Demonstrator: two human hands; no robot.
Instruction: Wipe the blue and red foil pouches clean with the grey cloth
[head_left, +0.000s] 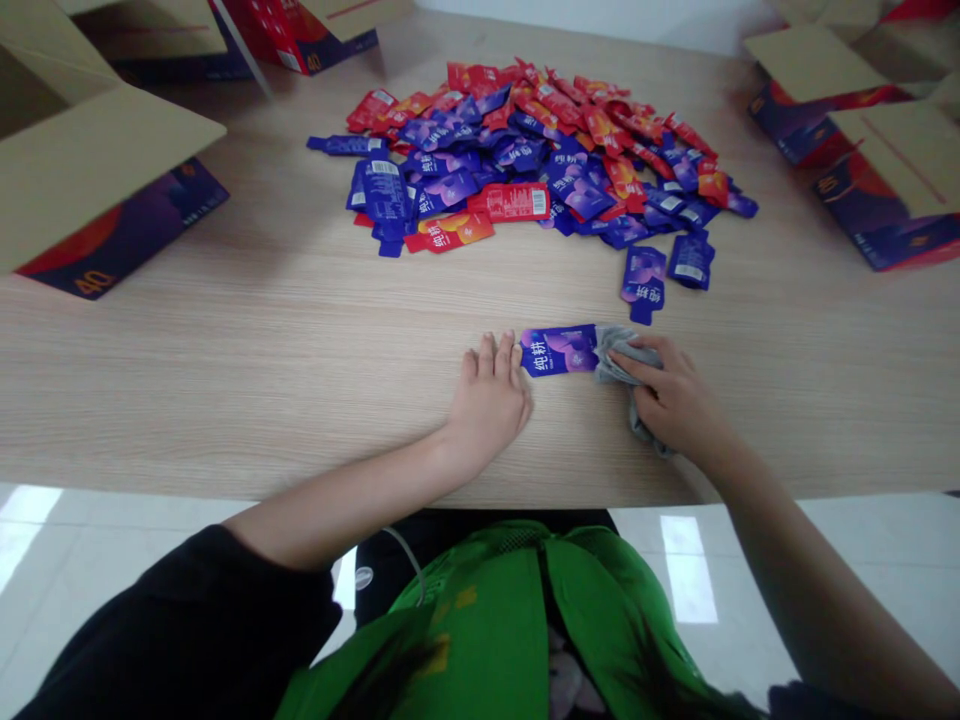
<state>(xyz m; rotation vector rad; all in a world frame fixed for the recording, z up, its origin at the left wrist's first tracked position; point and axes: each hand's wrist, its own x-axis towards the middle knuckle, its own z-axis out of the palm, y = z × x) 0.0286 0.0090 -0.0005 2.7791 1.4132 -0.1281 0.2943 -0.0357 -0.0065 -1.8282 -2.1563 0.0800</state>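
Observation:
A purple sachet (559, 350) with white characters and a narrow neck lies flat on the table in front of me. My left hand (491, 400) rests palm down at its left end, fingers stretched out, the fingertips against the neck. My right hand (675, 400) is closed around a crumpled grey cloth (619, 350), which covers the sachet's right end. Part of the cloth hangs below the fingers onto the table.
Behind is a wide heap of red and purple sachets (517, 150). Two purple sachets (643, 280) lie at its near right. Open cartons stand at the left (127, 230) and right (892, 215). The table (225, 400) ends just before my body.

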